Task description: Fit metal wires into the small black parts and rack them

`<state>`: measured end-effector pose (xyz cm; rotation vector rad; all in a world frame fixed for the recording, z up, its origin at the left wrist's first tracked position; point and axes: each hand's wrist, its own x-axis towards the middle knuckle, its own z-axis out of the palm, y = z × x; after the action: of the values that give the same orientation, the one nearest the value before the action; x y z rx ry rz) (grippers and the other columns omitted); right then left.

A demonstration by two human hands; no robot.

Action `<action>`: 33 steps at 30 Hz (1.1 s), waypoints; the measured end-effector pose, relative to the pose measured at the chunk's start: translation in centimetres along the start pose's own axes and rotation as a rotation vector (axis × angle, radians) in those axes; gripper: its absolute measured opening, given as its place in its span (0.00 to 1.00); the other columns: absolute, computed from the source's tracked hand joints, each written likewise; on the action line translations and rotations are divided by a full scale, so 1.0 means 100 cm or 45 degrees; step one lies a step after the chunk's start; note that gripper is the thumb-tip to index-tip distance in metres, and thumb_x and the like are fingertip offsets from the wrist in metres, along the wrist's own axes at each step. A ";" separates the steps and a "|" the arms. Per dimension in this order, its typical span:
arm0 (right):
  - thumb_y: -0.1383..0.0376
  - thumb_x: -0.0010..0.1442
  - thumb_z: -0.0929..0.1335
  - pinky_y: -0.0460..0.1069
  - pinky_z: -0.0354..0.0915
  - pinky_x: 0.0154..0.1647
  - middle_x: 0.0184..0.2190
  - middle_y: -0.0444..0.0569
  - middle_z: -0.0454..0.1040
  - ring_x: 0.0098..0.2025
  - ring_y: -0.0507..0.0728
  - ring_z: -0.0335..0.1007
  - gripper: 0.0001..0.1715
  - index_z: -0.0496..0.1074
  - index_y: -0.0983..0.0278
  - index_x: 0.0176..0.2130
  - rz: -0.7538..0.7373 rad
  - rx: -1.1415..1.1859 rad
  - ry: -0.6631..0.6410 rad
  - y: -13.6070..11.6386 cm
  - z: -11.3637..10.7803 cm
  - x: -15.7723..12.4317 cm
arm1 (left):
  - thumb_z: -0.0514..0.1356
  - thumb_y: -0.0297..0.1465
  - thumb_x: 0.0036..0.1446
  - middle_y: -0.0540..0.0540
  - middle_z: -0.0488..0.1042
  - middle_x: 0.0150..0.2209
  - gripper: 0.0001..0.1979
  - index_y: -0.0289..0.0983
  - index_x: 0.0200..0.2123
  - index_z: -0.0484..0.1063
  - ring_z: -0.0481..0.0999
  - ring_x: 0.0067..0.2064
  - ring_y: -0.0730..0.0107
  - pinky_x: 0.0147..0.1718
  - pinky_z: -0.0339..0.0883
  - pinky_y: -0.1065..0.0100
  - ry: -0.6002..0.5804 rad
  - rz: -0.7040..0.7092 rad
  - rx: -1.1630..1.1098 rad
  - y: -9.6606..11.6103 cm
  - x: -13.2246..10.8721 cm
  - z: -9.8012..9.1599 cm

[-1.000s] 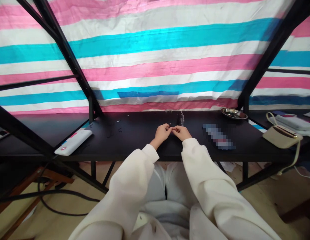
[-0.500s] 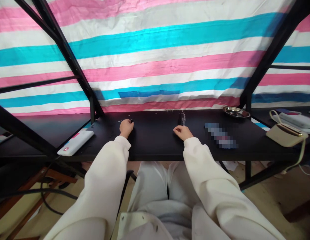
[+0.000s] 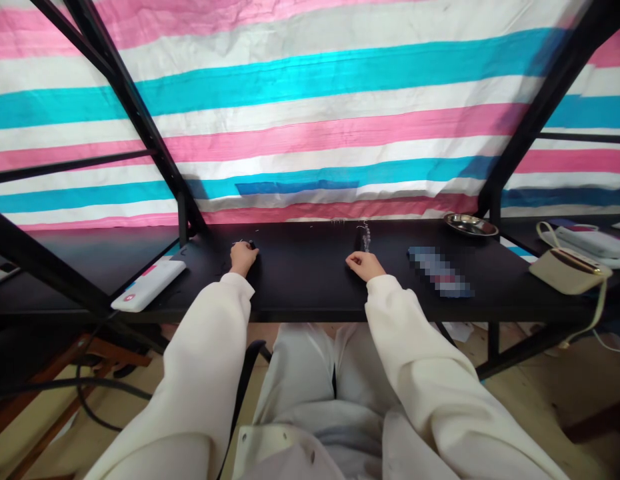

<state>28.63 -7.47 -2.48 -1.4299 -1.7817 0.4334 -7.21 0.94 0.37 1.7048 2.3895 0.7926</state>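
Small dark piece [image 3: 251, 245] is sitting on black table [image 3: 300, 283] at 1 o'clock of left hand [image 3: 241, 258], curled fingertips touching it, grip unclear. Right hand [image 3: 363, 265] is resting loosely curled, contents unclear, beaded strand [image 3: 365, 236] at its 12 o'clock.

No legible text, number, brand or sign is present. The white flat device [image 3: 149, 285] at the left end of the black table [image 3: 300, 293] carries a small red mark and a pink-and-blue patch, both too small to read. The flat object [image 3: 440, 271] right of the table's middle is blurred out, and nothing on it can be read.
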 end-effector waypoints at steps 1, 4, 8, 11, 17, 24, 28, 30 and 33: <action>0.64 0.50 0.64 0.46 0.62 0.31 0.22 0.45 0.72 0.25 0.51 0.65 0.09 0.73 0.64 0.27 0.002 -0.001 -0.002 0.000 0.000 0.000 | 0.60 0.34 0.45 0.42 0.74 0.25 0.09 0.33 0.28 0.73 0.75 0.32 0.63 0.32 0.63 0.69 -0.002 -0.001 0.005 0.001 0.000 0.000; 0.65 0.50 0.64 0.46 0.62 0.32 0.23 0.45 0.73 0.25 0.51 0.65 0.09 0.73 0.64 0.27 0.009 -0.005 -0.002 0.000 0.000 0.000 | 0.61 0.34 0.44 0.42 0.74 0.24 0.09 0.33 0.28 0.73 0.74 0.32 0.63 0.32 0.63 0.69 -0.012 0.005 0.008 0.003 0.000 0.000; 0.65 0.50 0.64 0.46 0.62 0.32 0.23 0.45 0.72 0.25 0.51 0.65 0.09 0.73 0.64 0.28 0.025 0.010 -0.023 0.000 0.000 0.000 | 0.61 0.34 0.44 0.43 0.73 0.23 0.09 0.34 0.27 0.73 0.74 0.31 0.63 0.32 0.63 0.69 -0.013 -0.001 -0.018 0.005 -0.001 0.000; 0.65 0.51 0.64 0.46 0.61 0.32 0.23 0.45 0.72 0.25 0.51 0.65 0.09 0.73 0.64 0.28 0.021 0.002 -0.020 0.000 0.000 0.000 | 0.61 0.34 0.44 0.43 0.73 0.23 0.09 0.33 0.27 0.73 0.74 0.31 0.63 0.32 0.63 0.69 -0.022 -0.007 -0.020 0.007 0.000 0.001; 0.65 0.50 0.64 0.46 0.61 0.31 0.23 0.45 0.72 0.25 0.51 0.65 0.08 0.73 0.64 0.28 0.026 -0.010 -0.015 -0.001 -0.001 0.000 | 0.62 0.34 0.43 0.43 0.73 0.23 0.08 0.34 0.25 0.72 0.74 0.32 0.63 0.33 0.63 0.69 -0.042 0.035 -0.008 0.008 0.000 0.002; 0.65 0.50 0.64 0.46 0.61 0.30 0.22 0.45 0.72 0.25 0.51 0.65 0.09 0.73 0.64 0.27 -0.005 -0.003 -0.010 0.000 0.000 0.000 | 0.63 0.35 0.43 0.40 0.75 0.30 0.09 0.34 0.25 0.72 0.74 0.38 0.58 0.35 0.64 0.66 -0.058 0.042 0.038 0.010 0.000 0.003; 0.64 0.50 0.64 0.46 0.61 0.31 0.23 0.45 0.73 0.25 0.51 0.65 0.09 0.73 0.63 0.27 -0.006 -0.019 0.015 -0.002 -0.001 0.000 | 0.64 0.37 0.41 0.38 0.74 0.34 0.14 0.34 0.29 0.70 0.74 0.41 0.55 0.37 0.64 0.64 -0.115 0.025 0.049 0.013 0.000 -0.001; 0.63 0.50 0.64 0.46 0.61 0.31 0.23 0.45 0.73 0.26 0.51 0.65 0.09 0.72 0.63 0.27 0.017 -0.052 0.082 -0.004 -0.003 0.000 | 0.66 0.37 0.38 0.36 0.73 0.38 0.22 0.34 0.38 0.68 0.73 0.42 0.53 0.37 0.65 0.62 -0.074 -0.004 0.031 0.016 -0.004 -0.005; 0.62 0.50 0.64 0.46 0.60 0.31 0.23 0.46 0.72 0.27 0.53 0.66 0.08 0.70 0.62 0.25 0.223 -0.186 0.246 -0.007 -0.008 0.000 | 0.66 0.35 0.39 0.37 0.72 0.40 0.34 0.34 0.49 0.58 0.73 0.42 0.55 0.37 0.64 0.62 0.140 0.009 -0.056 0.027 -0.023 -0.010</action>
<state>28.78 -7.82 -1.47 -1.6786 -1.5667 0.2476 -4.47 -0.85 2.00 1.6959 2.4171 0.9563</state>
